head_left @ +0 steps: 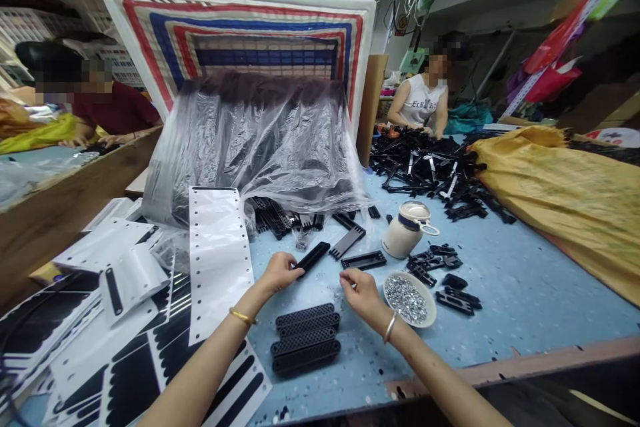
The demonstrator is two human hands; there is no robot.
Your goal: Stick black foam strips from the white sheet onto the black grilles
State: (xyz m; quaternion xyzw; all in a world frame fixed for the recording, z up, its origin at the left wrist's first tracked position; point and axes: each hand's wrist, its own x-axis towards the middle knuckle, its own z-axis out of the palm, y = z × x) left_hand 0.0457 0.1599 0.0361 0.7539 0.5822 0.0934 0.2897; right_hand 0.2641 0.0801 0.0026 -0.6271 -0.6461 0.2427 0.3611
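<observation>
Between the thumb and fingers of my left hand [281, 272] is one end of a long black plastic strip [315, 256], held at a slant just over the blue tabletop. My right hand [361, 288] is closed in a pinch to its right; whatever the fingertips may hold is too small to make out. Close by that hand stands a white bowl [431, 317] of small shiny metal parts [406, 298]. A black plastic frame [364, 260] lies just beyond the fingertips. Nearer to me, several black textured bars [306, 339] lie side by side.
White sheets [220, 260] with black strips cover the left side. Plastic film [270, 140] drapes from a striped box [240, 7] behind. A cream jar [403, 233], loose black parts [440, 260], a dark heap [430, 160] and a yellow sack [565, 187] lie right. Two people sit beyond.
</observation>
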